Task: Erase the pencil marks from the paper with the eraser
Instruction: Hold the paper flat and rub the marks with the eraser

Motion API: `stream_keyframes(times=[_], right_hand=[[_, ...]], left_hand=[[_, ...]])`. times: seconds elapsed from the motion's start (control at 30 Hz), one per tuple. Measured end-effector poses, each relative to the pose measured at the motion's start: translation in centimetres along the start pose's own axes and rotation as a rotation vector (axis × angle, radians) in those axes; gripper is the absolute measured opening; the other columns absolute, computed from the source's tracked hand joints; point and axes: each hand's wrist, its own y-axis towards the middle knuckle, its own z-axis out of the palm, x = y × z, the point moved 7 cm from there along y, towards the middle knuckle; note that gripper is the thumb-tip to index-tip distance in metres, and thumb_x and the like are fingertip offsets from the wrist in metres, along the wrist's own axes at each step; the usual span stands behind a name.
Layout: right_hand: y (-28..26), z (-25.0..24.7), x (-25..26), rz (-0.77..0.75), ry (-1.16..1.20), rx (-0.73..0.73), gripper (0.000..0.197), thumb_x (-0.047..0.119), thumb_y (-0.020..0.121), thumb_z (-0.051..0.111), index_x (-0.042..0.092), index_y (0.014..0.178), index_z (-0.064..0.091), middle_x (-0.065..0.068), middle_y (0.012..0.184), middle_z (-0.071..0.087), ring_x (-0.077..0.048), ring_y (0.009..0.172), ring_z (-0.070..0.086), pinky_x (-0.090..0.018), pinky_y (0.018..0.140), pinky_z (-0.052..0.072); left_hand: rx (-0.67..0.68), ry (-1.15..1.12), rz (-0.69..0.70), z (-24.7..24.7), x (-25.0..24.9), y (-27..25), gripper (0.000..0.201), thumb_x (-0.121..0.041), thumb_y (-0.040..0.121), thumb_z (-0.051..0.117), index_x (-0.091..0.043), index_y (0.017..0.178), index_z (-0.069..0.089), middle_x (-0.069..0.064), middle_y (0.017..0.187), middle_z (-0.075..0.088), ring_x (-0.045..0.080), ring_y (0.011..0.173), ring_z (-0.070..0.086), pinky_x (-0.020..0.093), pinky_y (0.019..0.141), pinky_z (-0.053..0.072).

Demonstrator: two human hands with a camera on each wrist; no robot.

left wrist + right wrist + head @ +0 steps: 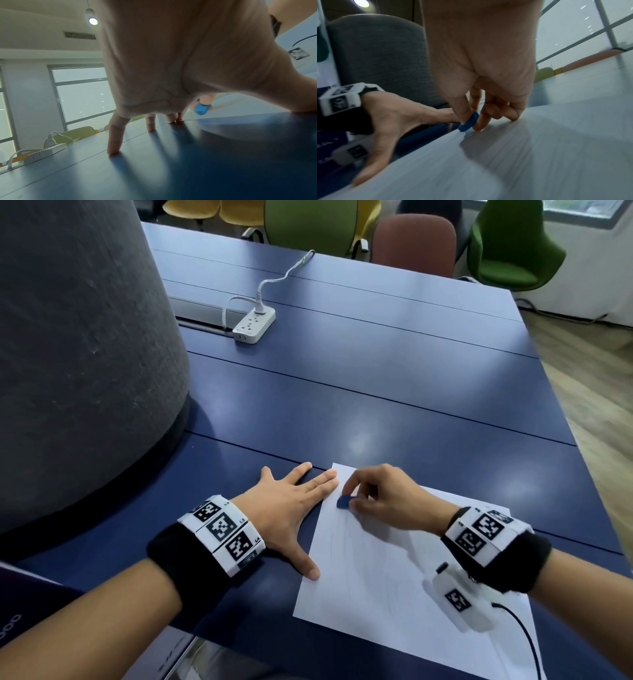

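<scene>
Head view: power strip [254,324] beyond paper [394,587].

The paper [387,577] is a white sheet lying flat on the blue table [376,405], near its front edge and turned a little askew, one corner pointing toward the far side. Faint grey pencil marks [346,539] run lengthwise down its left half, thin and pale. The eraser [343,502] is small, blue and rounded, standing tilted on one end with its lower tip touching the sheet close to the far left corner, just inside the left edge; the wrist views show the same contact [468,123], the upper end leaning away from the paper
</scene>
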Motion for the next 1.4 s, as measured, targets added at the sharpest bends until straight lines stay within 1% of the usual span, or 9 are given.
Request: stream_keyframes(times=[0.1, 0.27, 0.43, 0.6, 0.77, 0.9, 1.03, 1.13, 1.4], right_hand=[[0.8, -1.4, -1.2, 0.064, 0.071, -0.105, 0.013, 0.010, 0.082, 0.063, 0.019, 0.090, 0.069, 0.006, 0.063, 0.063, -0.001, 0.050, 0.048, -0.016, 0.057, 0.038], [-2.1, 1.7, 1.3, -0.046, 0.033, 0.103, 0.014, 0.010, 0.082, 0.063, 0.018, 0.091, 0.070, 0.010, 0.058, 0.056, -0.003, 0.051, 0.046, -0.011, 0.054, 0.037], [-0.4, -0.3, -0.2, 0.021, 0.058, -0.077, 0.012, 0.010, 0.082, 0.064, 0.019, 0.090, 0.069, 0.007, 0.060, 0.062, -0.001, 0.051, 0.049, -0.011, 0.055, 0.035], [-2.1, 1.9, 1.8, -0.060, 0.010, 0.074, 0.014, 0.010, 0.082, 0.065, 0.018, 0.092, 0.070, 0.012, 0.057, 0.053, 0.000, 0.052, 0.048, -0.010, 0.054, 0.037], [-0.2, 0.2, 0.7, 0.016, 0.056, -0.054, 0.014, 0.009, 0.081, 0.064, 0.019, 0.089, 0.070, 0.009, 0.056, 0.057, -0.001, 0.049, 0.047, -0.011, 0.053, 0.037], [-2.3, 2.3, 2.5, -0.080, 0.012, 0.131, 0.013, 0.010, 0.081, 0.065, 0.019, 0.089, 0.070, 0.011, 0.057, 0.052, -0.003, 0.051, 0.046, -0.011, 0.054, 0.037], [-0.5, 0.0, 1.3, -0.015, -0.007, -0.027, 0.015, 0.011, 0.080, 0.064, 0.022, 0.089, 0.070, 0.010, 0.060, 0.055, -0.001, 0.053, 0.049, -0.011, 0.055, 0.035], [-1.7, 1.3, 2.0, -0.077, 0.001, 0.055, 0.015, 0.010, 0.081, 0.064, 0.020, 0.091, 0.070, 0.010, 0.060, 0.054, -0.003, 0.054, 0.048, -0.011, 0.056, 0.036], [-2.2, 1.6, 2.4, -0.122, -0.153, 0.019, 0.017, 0.019, 0.082, 0.065, 0.017, 0.099, 0.069, 0.008, 0.080, 0.063, -0.006, 0.068, 0.052, -0.012, 0.064, 0.037]], left_hand=[[0.001, 0.006, -0.002, 0.1, 0.0, 0.0, 0.141, -0.089, 0.051, 0.062, -0.032, 0.152, -0.019, -0.024, 0.156, -0.025, 0.014, 0.147, -0.022, 0.069, 0.109, 0.014], [0.005, 0.012, -0.005, 0.0, 0.0, 0.0, 0.141, -0.089, 0.052, 0.063, -0.031, 0.152, -0.018, -0.023, 0.157, -0.025, 0.015, 0.147, -0.021, 0.068, 0.109, 0.015], [0.009, 0.002, -0.008, 0.0, -0.1, 0.0, 0.142, -0.089, 0.051, 0.063, -0.032, 0.152, -0.019, -0.024, 0.156, -0.025, 0.014, 0.147, -0.022, 0.069, 0.109, 0.014], [0.019, 0.002, -0.010, 0.0, -0.1, -0.1, 0.140, -0.086, 0.053, 0.065, -0.032, 0.152, -0.019, -0.023, 0.156, -0.026, 0.015, 0.147, -0.022, 0.069, 0.110, 0.012], [0.009, -0.011, -0.010, -0.1, -0.1, -0.1, 0.141, -0.086, 0.053, 0.066, -0.031, 0.153, -0.017, -0.023, 0.157, -0.024, 0.014, 0.147, -0.021, 0.069, 0.109, 0.012], [0.005, 0.005, -0.001, 0.0, -0.1, -0.2, 0.140, -0.087, 0.054, 0.064, -0.032, 0.152, -0.018, -0.023, 0.157, -0.025, 0.015, 0.147, -0.021, 0.069, 0.109, 0.013], [0.006, -0.011, -0.006, 0.0, -0.1, -0.2, 0.140, -0.086, 0.054, 0.065, -0.032, 0.152, -0.019, -0.024, 0.157, -0.024, 0.014, 0.147, -0.022, 0.068, 0.110, 0.011], [0.010, 0.004, -0.007, -0.1, -0.2, -0.1, 0.140, -0.087, 0.054, 0.064, -0.032, 0.152, -0.018, -0.023, 0.157, -0.025, 0.014, 0.147, -0.022, 0.068, 0.110, 0.012], [0.011, 0.005, -0.004, -0.1, -0.2, -0.1, 0.139, -0.086, 0.055, 0.064, -0.031, 0.152, -0.018, -0.022, 0.157, -0.025, 0.015, 0.147, -0.021, 0.070, 0.109, 0.012]])
